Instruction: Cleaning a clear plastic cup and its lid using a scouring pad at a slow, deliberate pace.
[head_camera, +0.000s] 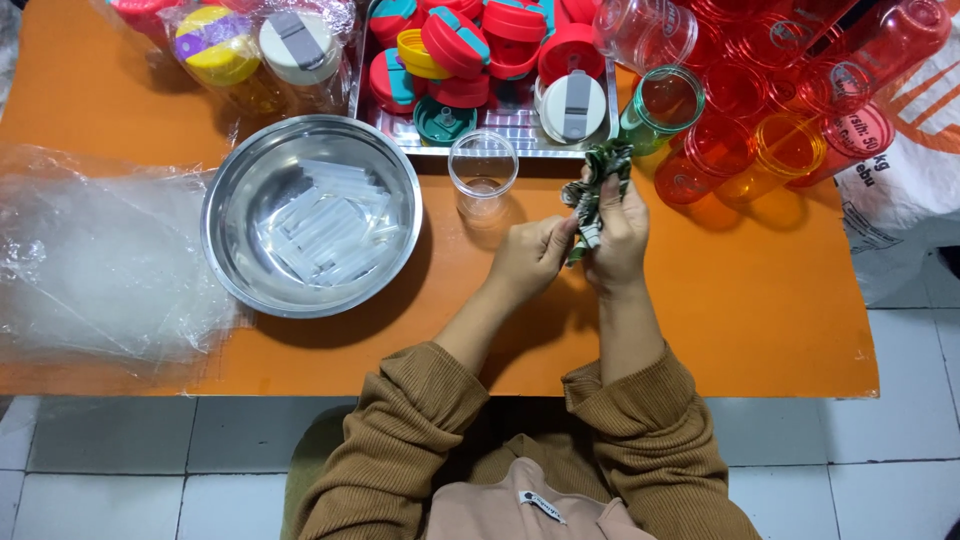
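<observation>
Both hands meet over the orange mat (760, 300) and grip a crumpled green and white patterned sheet (597, 180). My left hand (532, 258) pinches its lower end. My right hand (620, 235) holds it higher up, with the bunched top sticking out above the fingers. A clear plastic cup (483, 172) stands upright just left of the hands. A green-tinted clear cup (660, 105) lies on its side right behind the crumpled sheet.
A steel bowl (240, 185) at the left holds several clear straw-like pieces. Behind it, a metal tray (510, 135) carries several coloured lids. Red and orange cups (780, 140) are piled at the right. Clear plastic wrap (90, 260) covers the left edge.
</observation>
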